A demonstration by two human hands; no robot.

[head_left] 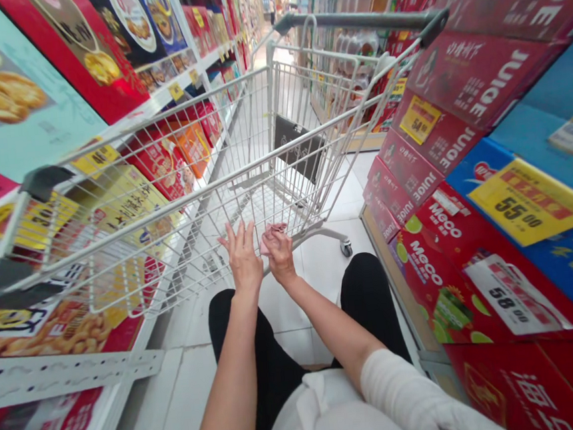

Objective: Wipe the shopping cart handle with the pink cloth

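A wire shopping cart [204, 194] stands sideways in front of me, its grey handle [364, 21] at the far right end. My left hand [243, 252] lies against the lower wires of its near side, fingers spread. Beside it, my right hand [280, 257] is closed around a crumpled pink cloth [272, 235], which is at the cart's lower wires. Part of the cloth is hidden inside my fingers. A dark panel [300, 147] with faint markings hangs inside the cart near the handle end.
Shelves of boxed snacks [165, 85] line the left side. Stacked red juice cartons [460, 79] and Meco boxes [440, 248] with price tags rise close on my right. A cart wheel [346, 248] rests on the white tiled floor [180, 378], between the two sides.
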